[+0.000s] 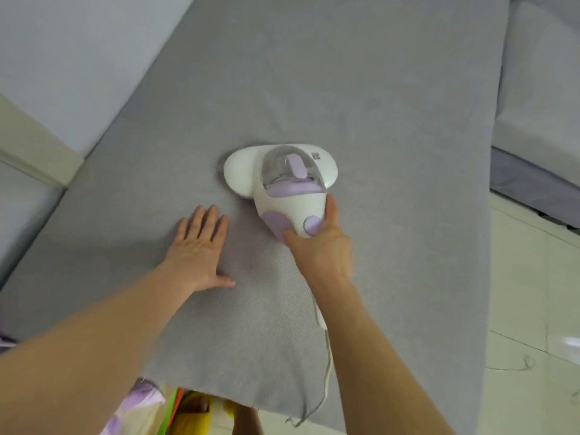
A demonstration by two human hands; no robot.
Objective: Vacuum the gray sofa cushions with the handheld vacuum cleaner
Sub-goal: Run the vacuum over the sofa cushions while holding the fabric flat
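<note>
Two bare hands worked over the gray seat cushion (314, 89). The right hand (320, 246) curled round the handle of the handheld vacuum cleaner (282, 180), thumb on the left flank of the handle and fingers wrapped along its right side, next to a round lilac button. The left hand (197, 246) lay flat and spread on the fabric just to the left of the handle, fingers straight, holding nothing.

The vacuum sat on the cushion near its middle, its long axis running from the gripped handle away from the person, tilted slightly leftward. Its wide white head lay crosswise at the far end, with the clear dust cup and lilac insert facing up. A thin cord (326, 372) trailed from the handle back along the right forearm to the cushion's near edge.

Paler back cushions (62, 58) rose at the left. Another sofa section (539, 89) stood at the right, above pale tiled floor (527, 293).
</note>
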